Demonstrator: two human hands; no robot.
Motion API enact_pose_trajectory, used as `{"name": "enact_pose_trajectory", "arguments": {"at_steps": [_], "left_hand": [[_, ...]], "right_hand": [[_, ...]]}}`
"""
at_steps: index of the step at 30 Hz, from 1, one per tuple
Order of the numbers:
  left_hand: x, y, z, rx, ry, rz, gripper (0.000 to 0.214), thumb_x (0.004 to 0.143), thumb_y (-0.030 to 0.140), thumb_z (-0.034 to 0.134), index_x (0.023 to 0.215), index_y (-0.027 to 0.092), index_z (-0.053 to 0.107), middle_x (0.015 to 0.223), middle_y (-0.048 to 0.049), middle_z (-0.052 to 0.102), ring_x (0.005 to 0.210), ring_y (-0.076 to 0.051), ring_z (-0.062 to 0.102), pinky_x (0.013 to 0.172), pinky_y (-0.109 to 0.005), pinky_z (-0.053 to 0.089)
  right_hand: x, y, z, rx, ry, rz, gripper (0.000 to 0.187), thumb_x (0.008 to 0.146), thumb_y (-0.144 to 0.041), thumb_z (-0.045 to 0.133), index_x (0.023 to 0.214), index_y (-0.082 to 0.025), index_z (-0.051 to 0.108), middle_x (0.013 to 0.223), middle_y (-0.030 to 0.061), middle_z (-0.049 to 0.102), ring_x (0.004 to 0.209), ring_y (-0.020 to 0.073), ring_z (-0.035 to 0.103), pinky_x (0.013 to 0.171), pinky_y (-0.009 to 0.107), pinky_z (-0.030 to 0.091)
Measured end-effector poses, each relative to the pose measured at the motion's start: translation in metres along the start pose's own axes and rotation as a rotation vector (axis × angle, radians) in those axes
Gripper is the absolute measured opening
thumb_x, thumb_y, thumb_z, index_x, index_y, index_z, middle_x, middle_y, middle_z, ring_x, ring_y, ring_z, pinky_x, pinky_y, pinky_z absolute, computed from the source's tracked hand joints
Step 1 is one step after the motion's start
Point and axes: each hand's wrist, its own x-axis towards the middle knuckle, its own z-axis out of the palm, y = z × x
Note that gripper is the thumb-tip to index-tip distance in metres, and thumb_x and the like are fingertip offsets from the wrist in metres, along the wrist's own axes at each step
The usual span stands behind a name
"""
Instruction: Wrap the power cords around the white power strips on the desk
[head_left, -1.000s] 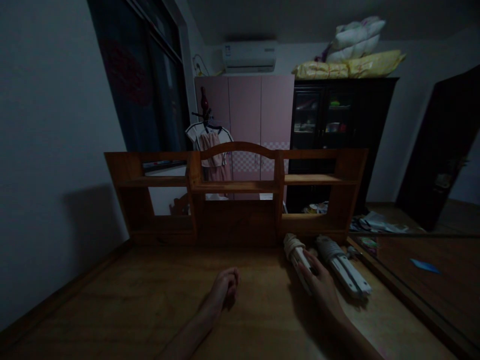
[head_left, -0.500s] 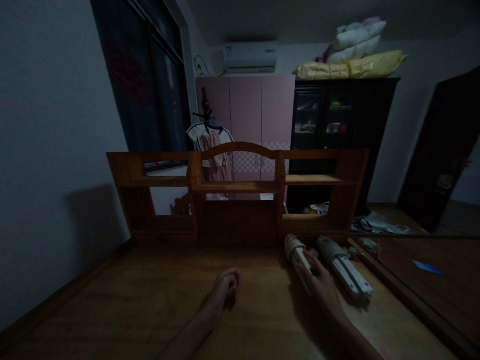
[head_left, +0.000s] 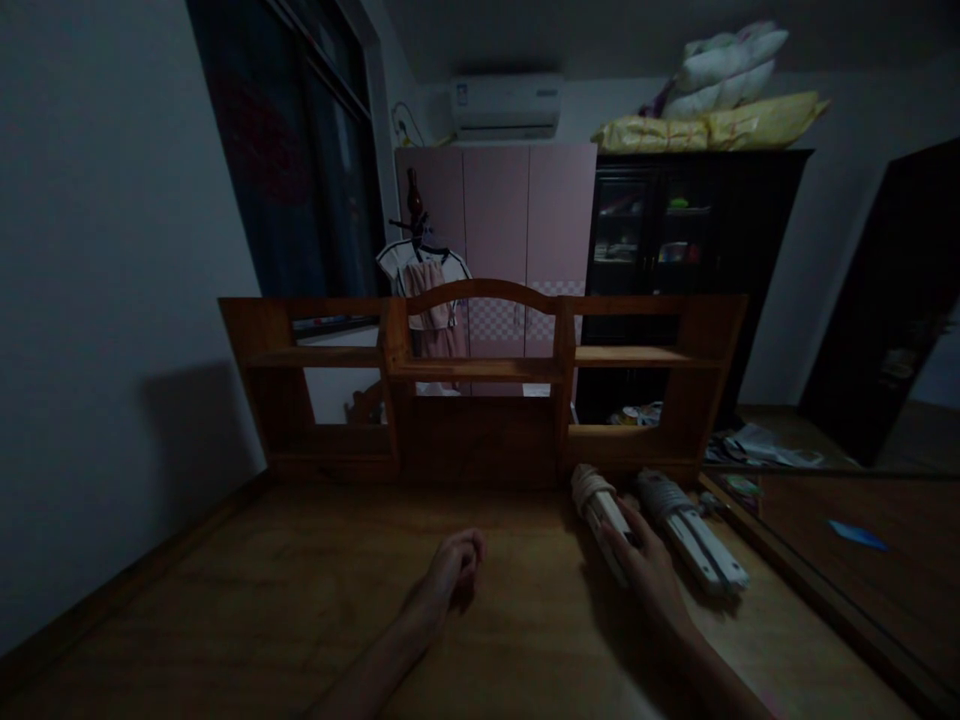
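Note:
A white power strip, its pale cord wound round the far end, lies at a slant on the wooden bed-like surface. My right hand is closed on its near half, thumb to the left side; the palm hides part of the strip. Just right of that hand lies a second white power strip, also with its cord wrapped round the far end. My left hand rests to the left of both, fingers curled into a loose fist, and nothing shows in it.
A wooden shelf headboard stands across the far edge. A wall borders the left side. Along the right runs a raised wooden edge, with a blue packet beyond it. Pink and black cabinets stand behind.
The view has shifted very slightly. Both hands hold nearly the same pose, with my right hand still on the left power strip.

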Motion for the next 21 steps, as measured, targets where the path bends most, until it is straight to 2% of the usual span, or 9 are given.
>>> {"name": "enact_pose_trajectory", "arguments": {"at_steps": [4,17,21], "left_hand": [[0.0006,0.0017,0.0012,-0.001,0.000,-0.001,0.013,0.055,0.019,0.041,0.065,0.019,0.050,0.035,0.0095,0.026,0.027,-0.007,0.021,0.033,-0.017,0.021],[0.0007,0.0015,0.0021,0.016,-0.014,0.000,0.012,0.055,0.021,0.041,0.064,0.019,0.049,0.036,0.0092,0.027,0.027,-0.007,0.023,0.032,-0.017,0.022],[0.0021,0.0020,0.0020,0.057,-0.013,-0.033,0.011,0.055,0.022,0.041,0.063,0.019,0.049,0.036,0.0094,0.026,0.026,-0.007,0.024,0.033,-0.017,0.023]], "right_hand": [[0.0017,0.0033,-0.0009,0.030,-0.009,0.047,0.065,0.077,-0.056,0.054,0.128,-0.015,0.054,0.126,0.0132,0.056,0.112,0.0315,0.053,0.094,0.039,0.041],[0.0038,0.0036,-0.0024,0.019,-0.036,0.051,0.059,0.074,-0.055,0.057,0.120,-0.018,0.060,0.116,0.0092,0.063,0.104,0.0301,0.058,0.090,0.038,0.043],[0.0034,0.0041,-0.0029,0.017,-0.052,0.112,0.061,0.074,-0.056,0.056,0.118,-0.015,0.061,0.107,0.0103,0.067,0.097,0.0308,0.061,0.082,0.037,0.047]]}}
